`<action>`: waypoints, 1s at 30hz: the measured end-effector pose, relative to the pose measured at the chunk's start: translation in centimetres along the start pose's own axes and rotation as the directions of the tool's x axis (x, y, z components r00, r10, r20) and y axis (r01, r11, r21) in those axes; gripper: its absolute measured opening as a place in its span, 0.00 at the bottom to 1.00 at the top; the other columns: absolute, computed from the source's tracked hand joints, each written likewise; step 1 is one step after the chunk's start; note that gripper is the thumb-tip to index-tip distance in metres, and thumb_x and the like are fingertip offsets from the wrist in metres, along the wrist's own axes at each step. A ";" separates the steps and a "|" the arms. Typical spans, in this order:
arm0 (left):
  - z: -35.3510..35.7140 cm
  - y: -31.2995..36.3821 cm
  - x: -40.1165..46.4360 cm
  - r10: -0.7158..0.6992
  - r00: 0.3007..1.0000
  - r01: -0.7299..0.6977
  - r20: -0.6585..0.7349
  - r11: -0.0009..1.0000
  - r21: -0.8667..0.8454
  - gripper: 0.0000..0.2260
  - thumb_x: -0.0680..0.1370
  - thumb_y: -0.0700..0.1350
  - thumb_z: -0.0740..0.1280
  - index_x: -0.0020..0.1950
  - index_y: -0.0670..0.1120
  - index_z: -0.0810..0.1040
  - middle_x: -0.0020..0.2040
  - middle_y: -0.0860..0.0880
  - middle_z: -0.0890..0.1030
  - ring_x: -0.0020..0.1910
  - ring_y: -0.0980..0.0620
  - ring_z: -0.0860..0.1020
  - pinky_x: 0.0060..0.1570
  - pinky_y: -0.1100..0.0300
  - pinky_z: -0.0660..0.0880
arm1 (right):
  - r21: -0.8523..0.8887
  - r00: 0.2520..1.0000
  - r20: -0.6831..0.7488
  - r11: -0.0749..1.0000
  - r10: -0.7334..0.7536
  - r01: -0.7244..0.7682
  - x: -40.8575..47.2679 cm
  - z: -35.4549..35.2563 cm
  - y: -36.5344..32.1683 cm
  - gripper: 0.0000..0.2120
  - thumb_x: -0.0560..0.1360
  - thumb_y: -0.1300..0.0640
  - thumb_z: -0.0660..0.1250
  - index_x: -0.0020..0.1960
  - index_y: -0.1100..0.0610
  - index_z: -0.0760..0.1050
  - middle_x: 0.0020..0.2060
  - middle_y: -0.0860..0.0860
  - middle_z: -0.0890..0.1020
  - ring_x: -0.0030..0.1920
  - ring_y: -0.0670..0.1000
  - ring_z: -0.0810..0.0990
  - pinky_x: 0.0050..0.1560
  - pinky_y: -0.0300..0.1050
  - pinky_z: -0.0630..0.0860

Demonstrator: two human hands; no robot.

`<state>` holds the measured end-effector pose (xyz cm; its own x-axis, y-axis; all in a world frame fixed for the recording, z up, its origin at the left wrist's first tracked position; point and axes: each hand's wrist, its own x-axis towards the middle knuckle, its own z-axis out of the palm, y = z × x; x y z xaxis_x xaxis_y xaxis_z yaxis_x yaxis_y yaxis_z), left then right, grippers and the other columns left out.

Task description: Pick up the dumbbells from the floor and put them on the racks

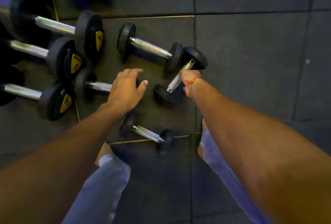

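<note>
Dumbbells lie scattered on the dark rubber floor point(250, 44). Just right of the largest floor dumbbell point(150, 47), touching its near plate, a tilted dumbbell point(179, 77) has its chrome handle gripped by the right hand point(189, 78), arm stretched forward. Nearer than that landmark, the left hand point(127, 89) hovers with fingers spread and relaxed, holding nothing, over a partly hidden dumbbell point(95, 86)

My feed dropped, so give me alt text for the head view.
The right hand grips the handle of a tilted dumbbell, while the open left hand reaches over another dumbbell on the dark floor. Two more small dumbbells lie nearby, and larger yellow-labelled ones sit at the left.
</note>
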<state>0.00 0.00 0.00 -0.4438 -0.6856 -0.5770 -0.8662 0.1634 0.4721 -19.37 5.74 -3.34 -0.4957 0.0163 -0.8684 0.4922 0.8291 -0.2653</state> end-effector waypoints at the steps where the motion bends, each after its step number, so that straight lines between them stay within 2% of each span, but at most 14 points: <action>1: 0.4 -0.1 0.3 0.009 1.000 -0.009 -0.016 1.000 0.012 0.20 0.78 0.53 0.64 0.68 0.47 0.72 0.65 0.43 0.75 0.65 0.41 0.70 0.66 0.46 0.67 | 0.028 0.998 0.056 0.999 0.032 -0.033 0.5 0.1 0.0 0.17 0.74 0.66 0.63 0.62 0.64 0.71 0.48 0.55 0.75 0.47 0.52 0.75 0.52 0.49 0.75; 3: 1.2 -0.4 0.8 0.010 0.999 -0.008 -0.043 0.999 0.045 0.20 0.78 0.53 0.64 0.68 0.47 0.73 0.64 0.43 0.75 0.64 0.41 0.71 0.65 0.46 0.68 | 0.060 0.981 0.172 0.993 0.086 -0.097 1.4 -0.1 0.0 0.16 0.75 0.66 0.64 0.62 0.63 0.71 0.49 0.55 0.77 0.47 0.52 0.76 0.46 0.49 0.75; 5: 1.4 -0.1 1.0 0.002 0.999 0.000 -0.040 0.998 0.061 0.20 0.78 0.53 0.64 0.67 0.47 0.73 0.64 0.43 0.75 0.64 0.41 0.71 0.65 0.47 0.67 | 0.034 0.958 0.256 0.989 0.130 -0.143 1.9 -0.4 0.1 0.16 0.75 0.66 0.65 0.63 0.61 0.71 0.52 0.55 0.79 0.50 0.52 0.78 0.46 0.50 0.76; 7: 1.2 0.3 1.0 -0.006 0.999 0.010 -0.044 0.997 0.080 0.20 0.78 0.53 0.64 0.68 0.47 0.73 0.64 0.43 0.75 0.64 0.40 0.71 0.65 0.47 0.67 | 0.030 0.945 0.296 0.988 0.136 -0.151 1.8 -0.9 0.1 0.18 0.75 0.66 0.66 0.64 0.61 0.70 0.53 0.54 0.79 0.52 0.52 0.78 0.47 0.51 0.76; 9: 0.6 1.2 0.8 -0.012 0.999 0.015 -0.037 0.996 0.090 0.21 0.78 0.54 0.64 0.68 0.47 0.72 0.64 0.43 0.75 0.64 0.40 0.70 0.65 0.46 0.67 | 0.046 0.953 0.284 0.991 0.105 -0.123 1.2 -1.6 0.0 0.20 0.74 0.67 0.67 0.64 0.62 0.68 0.52 0.55 0.78 0.50 0.52 0.78 0.41 0.50 0.75; 10: 0.3 1.6 0.6 -0.014 0.999 0.017 -0.032 0.995 0.097 0.21 0.78 0.54 0.64 0.68 0.47 0.72 0.64 0.43 0.75 0.64 0.40 0.70 0.65 0.46 0.67 | 0.048 0.961 0.263 0.994 0.084 -0.100 0.7 -1.9 0.1 0.20 0.73 0.66 0.68 0.63 0.62 0.68 0.52 0.55 0.78 0.48 0.52 0.78 0.41 0.50 0.75; 14: -1.5 3.3 -0.5 -0.026 0.999 0.029 -0.023 0.989 0.144 0.23 0.78 0.56 0.64 0.70 0.47 0.70 0.67 0.44 0.73 0.66 0.40 0.68 0.66 0.45 0.66 | 0.066 0.977 0.199 0.996 -0.074 0.062 -2.4 -3.8 0.4 0.17 0.70 0.65 0.72 0.56 0.58 0.71 0.46 0.54 0.77 0.47 0.54 0.78 0.51 0.55 0.78; 15: -2.0 3.8 -0.9 -0.026 0.999 0.030 -0.027 0.987 0.159 0.24 0.77 0.56 0.64 0.71 0.47 0.69 0.68 0.44 0.72 0.67 0.41 0.67 0.66 0.45 0.65 | 0.041 0.975 0.179 0.991 -0.130 0.125 -3.4 -4.3 0.5 0.18 0.68 0.64 0.73 0.54 0.58 0.72 0.45 0.53 0.79 0.47 0.55 0.80 0.51 0.54 0.79; 17: -3.0 4.6 -1.8 -0.025 0.999 0.032 -0.039 0.982 0.187 0.27 0.77 0.56 0.64 0.73 0.47 0.67 0.72 0.43 0.68 0.70 0.41 0.65 0.67 0.45 0.63 | -0.014 0.961 0.137 0.969 -0.241 0.245 -5.7 -5.0 0.4 0.16 0.65 0.63 0.75 0.52 0.59 0.76 0.44 0.54 0.81 0.45 0.52 0.80 0.45 0.46 0.79; 19: -4.3 5.4 -2.7 -0.009 0.998 0.022 -0.058 0.976 0.216 0.29 0.77 0.56 0.65 0.75 0.47 0.64 0.74 0.42 0.65 0.72 0.41 0.62 0.68 0.44 0.62 | -0.061 0.932 0.108 0.933 -0.346 0.354 -8.3 -5.6 0.3 0.14 0.67 0.64 0.76 0.51 0.60 0.79 0.44 0.52 0.81 0.44 0.47 0.78 0.39 0.37 0.76; 22: -6.4 6.3 -3.9 0.043 0.994 -0.017 -0.099 0.969 0.245 0.32 0.76 0.55 0.66 0.77 0.47 0.60 0.74 0.41 0.63 0.72 0.41 0.61 0.67 0.43 0.62 | -0.140 0.837 0.167 0.828 -0.521 0.543 -11.5 -6.1 0.0 0.14 0.69 0.68 0.72 0.55 0.65 0.79 0.47 0.52 0.81 0.49 0.45 0.75 0.48 0.37 0.72; 25: -8.4 6.4 -4.8 0.073 0.990 -0.039 -0.118 0.963 0.267 0.34 0.76 0.54 0.66 0.78 0.47 0.56 0.74 0.41 0.63 0.73 0.41 0.61 0.67 0.43 0.62 | -0.082 0.826 0.208 0.832 -0.525 0.549 -14.0 -5.9 -0.5 0.18 0.67 0.65 0.70 0.56 0.68 0.76 0.47 0.51 0.77 0.47 0.43 0.72 0.50 0.41 0.71; 28: -9.9 5.8 -5.4 0.083 0.989 -0.043 -0.126 0.956 0.289 0.33 0.76 0.54 0.65 0.78 0.47 0.56 0.74 0.40 0.63 0.72 0.40 0.61 0.67 0.43 0.63 | -0.229 0.827 0.261 0.801 -0.498 0.554 -15.2 -6.0 -0.2 0.28 0.72 0.66 0.69 0.69 0.63 0.63 0.53 0.48 0.69 0.51 0.43 0.67 0.50 0.37 0.65; 30: -10.5 5.0 -5.6 0.072 0.988 -0.029 -0.137 0.956 0.291 0.33 0.76 0.55 0.65 0.77 0.46 0.57 0.74 0.40 0.63 0.72 0.41 0.61 0.67 0.44 0.63 | -0.209 0.812 0.254 0.790 -0.526 0.577 -15.9 -5.7 -0.8 0.28 0.71 0.65 0.69 0.69 0.63 0.64 0.57 0.51 0.73 0.51 0.42 0.68 0.51 0.37 0.65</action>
<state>0.55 -2.78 12.63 -0.4691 -0.7626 -0.4453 -0.8823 0.3828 0.2739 -15.97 8.04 13.07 -0.4795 -0.5645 -0.6719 -0.0463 0.7809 -0.6230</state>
